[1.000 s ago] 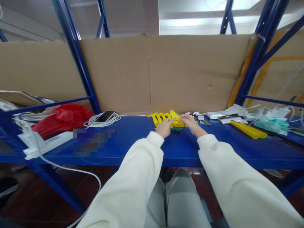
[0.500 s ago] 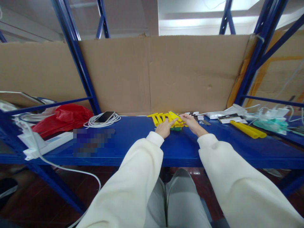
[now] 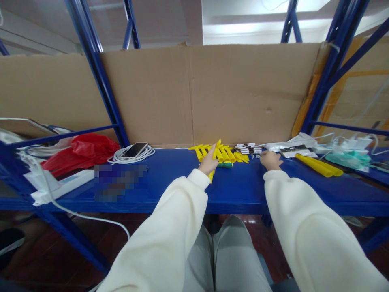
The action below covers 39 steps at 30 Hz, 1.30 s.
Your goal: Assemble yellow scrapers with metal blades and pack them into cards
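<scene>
My left hand [image 3: 208,162] is closed around a yellow plastic piece [image 3: 217,149], a slim tube shape that sticks out above and below the fingers. Behind it, a row of similar yellow pieces [image 3: 225,155] lies on the blue shelf, with small flat yellow parts [image 3: 242,157] at the row's right end. A green-handled tool [image 3: 225,165] rests just in front of the row. My right hand [image 3: 271,160] is farther right, low over the shelf, its fingers curled; whatever they hold, if anything, is hidden. Several white sticks with black bands [image 3: 246,148] lie left of it.
Two long yellow tubes [image 3: 316,166] and a black-and-white packet [image 3: 298,151] lie at the right, near a green plastic bag [image 3: 349,160]. On the left are a phone [image 3: 135,149] on a coiled white cable [image 3: 121,158] and a red bag [image 3: 88,150]. Cardboard [image 3: 243,93] walls the back.
My right hand has moved right, away from the yellow pieces. My left hand stays near the row, and the yellow piece in it now stands more upright.
</scene>
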Tool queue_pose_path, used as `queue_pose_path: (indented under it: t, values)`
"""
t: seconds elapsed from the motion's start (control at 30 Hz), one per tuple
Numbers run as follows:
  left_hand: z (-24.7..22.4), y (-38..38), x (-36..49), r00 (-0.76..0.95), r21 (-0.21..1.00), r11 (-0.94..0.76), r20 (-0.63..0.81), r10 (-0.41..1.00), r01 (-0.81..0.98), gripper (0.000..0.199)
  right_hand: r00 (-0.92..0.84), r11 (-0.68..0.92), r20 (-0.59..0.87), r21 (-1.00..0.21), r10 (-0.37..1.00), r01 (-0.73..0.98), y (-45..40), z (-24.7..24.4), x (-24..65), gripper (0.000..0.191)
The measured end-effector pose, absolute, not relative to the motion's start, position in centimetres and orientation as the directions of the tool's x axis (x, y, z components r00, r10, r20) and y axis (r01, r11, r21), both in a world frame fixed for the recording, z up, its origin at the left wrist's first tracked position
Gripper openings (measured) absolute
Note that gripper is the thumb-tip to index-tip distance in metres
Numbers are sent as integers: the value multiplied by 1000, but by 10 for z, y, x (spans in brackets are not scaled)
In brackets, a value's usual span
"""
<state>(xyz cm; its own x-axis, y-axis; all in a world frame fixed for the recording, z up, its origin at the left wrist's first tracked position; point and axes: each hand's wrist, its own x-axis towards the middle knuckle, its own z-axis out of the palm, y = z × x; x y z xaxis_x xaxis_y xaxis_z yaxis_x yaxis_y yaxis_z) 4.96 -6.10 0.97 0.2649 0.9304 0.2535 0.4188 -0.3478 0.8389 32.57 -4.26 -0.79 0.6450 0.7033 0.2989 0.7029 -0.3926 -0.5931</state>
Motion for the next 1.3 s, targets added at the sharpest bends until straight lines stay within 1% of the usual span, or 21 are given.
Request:
queue_pose_path:
  t: [0.07, 0.1, 0.2, 0.33, 0.53, 0.7, 0.93, 1.13, 1.3]
  values:
    - [10, -64, 53, 274, 922, -206, 116, 955, 327, 88, 619, -434, 289, -503, 730, 747, -45, -14, 333, 39]
    - [12, -66, 54, 270, 950, -160, 86, 959, 268, 88, 601, -440, 286, -466, 746, 768, -46, -16, 334, 39]
    - [18, -72, 56, 267, 990, -64, 28, 963, 129, 88, 557, -435, 303, -385, 773, 814, -44, -20, 335, 41]
    - [26, -81, 54, 290, 997, 3, -27, 957, 83, 88, 536, -436, 330, -332, 777, 836, -42, -20, 333, 45]
    - [34, -90, 53, 312, 998, 47, -54, 949, 29, 87, 499, -433, 309, -261, 809, 863, -49, -14, 327, 44]
    - [32, -87, 53, 334, 998, 54, -59, 941, 25, 93, 473, -427, 301, -209, 828, 880, -48, -13, 322, 43]
    - [28, -82, 53, 343, 999, 48, -53, 938, 22, 94, 441, -399, 328, -189, 835, 897, -46, -14, 322, 43]
    - [26, -80, 52, 357, 999, 46, -51, 933, 22, 94, 387, -364, 354, -131, 851, 922, -44, -12, 323, 36]
    - [28, -84, 53, 337, 998, 51, -55, 940, 21, 92, 416, -398, 315, -124, 853, 909, -44, -6, 318, 37]
